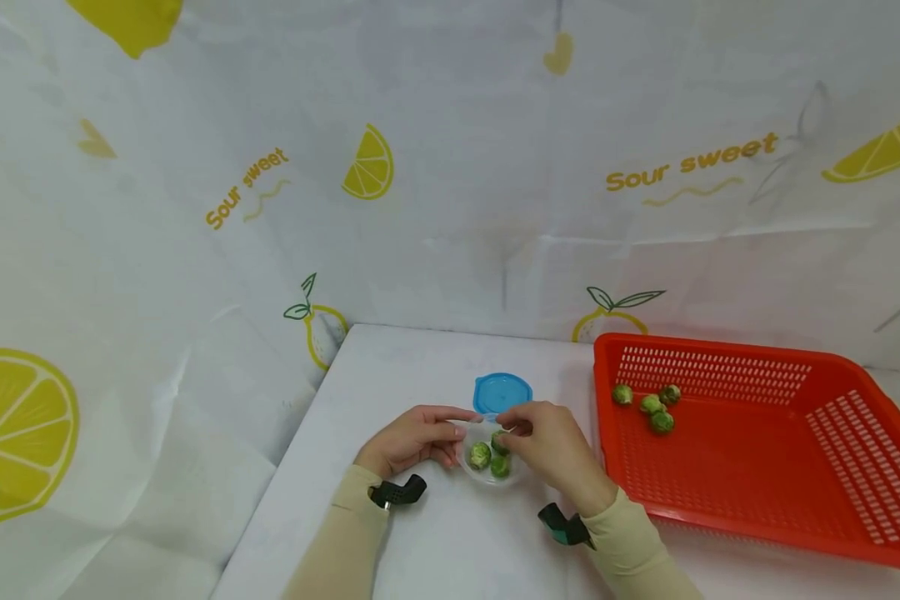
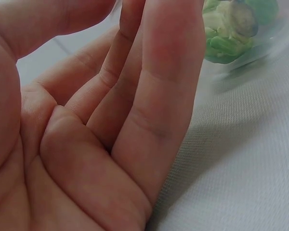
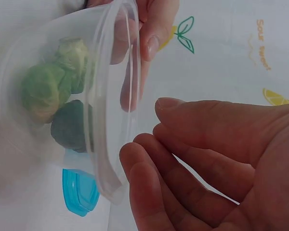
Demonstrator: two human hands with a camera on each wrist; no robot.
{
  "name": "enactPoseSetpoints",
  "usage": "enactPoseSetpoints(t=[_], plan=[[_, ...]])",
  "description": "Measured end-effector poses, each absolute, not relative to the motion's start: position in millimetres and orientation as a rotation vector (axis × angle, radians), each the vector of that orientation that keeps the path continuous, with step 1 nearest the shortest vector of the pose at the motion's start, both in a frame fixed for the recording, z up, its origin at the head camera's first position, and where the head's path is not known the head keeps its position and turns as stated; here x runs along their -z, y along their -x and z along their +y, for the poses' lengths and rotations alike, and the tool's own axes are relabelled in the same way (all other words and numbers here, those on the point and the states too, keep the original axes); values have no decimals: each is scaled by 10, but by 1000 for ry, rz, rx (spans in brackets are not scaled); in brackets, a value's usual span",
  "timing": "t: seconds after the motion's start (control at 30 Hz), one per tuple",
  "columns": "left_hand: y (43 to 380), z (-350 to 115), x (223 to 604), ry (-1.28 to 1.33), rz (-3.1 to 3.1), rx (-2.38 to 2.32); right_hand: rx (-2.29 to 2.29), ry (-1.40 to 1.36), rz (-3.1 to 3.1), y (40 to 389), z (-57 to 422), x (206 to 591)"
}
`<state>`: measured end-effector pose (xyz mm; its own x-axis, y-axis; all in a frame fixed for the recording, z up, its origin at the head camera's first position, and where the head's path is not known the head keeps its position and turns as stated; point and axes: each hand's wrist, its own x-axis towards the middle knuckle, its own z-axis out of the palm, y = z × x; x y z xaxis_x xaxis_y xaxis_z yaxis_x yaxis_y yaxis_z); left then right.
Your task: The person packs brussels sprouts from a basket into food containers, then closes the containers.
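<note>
A clear plastic bowl [image 1: 489,481] stands on the white table with three Brussels sprouts [image 1: 480,456] inside. My left hand [image 1: 417,437] holds the bowl's left side, its thumb at the rim in the right wrist view. Over the bowl's right side is my right hand [image 1: 558,450]. The right wrist view shows nothing between its loosely bent fingers [image 3: 183,166], which are just outside the rim. Behind the bowl lies a blue lid [image 1: 502,392]. In the left wrist view, part of the bowl with sprouts [image 2: 231,24] appears beyond the left fingers.
To the right stands a red perforated basket [image 1: 757,467]. Several more Brussels sprouts [image 1: 662,422] lie in its far left part. A white cloth backdrop [image 1: 480,275] printed with lemons rises behind the table and along its left side.
</note>
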<state>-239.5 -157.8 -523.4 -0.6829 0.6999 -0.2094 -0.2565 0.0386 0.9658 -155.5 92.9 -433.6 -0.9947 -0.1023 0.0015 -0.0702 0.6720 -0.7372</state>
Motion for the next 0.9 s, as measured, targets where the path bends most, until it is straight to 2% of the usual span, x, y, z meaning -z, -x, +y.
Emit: enactPoseSetpoints(t=[0.6,0.77,0.9], plan=[[2405,-1563,5283,-439,1678,-1698,1299,118,2806,1398,1032,4097],[2379,-1619,5274,-434,1686,-1699,1228,228,2835,1373,1310,3749],[2385,-1586,5256,-453,1662,-1693,1141,247,2896,1418,1796,3477]])
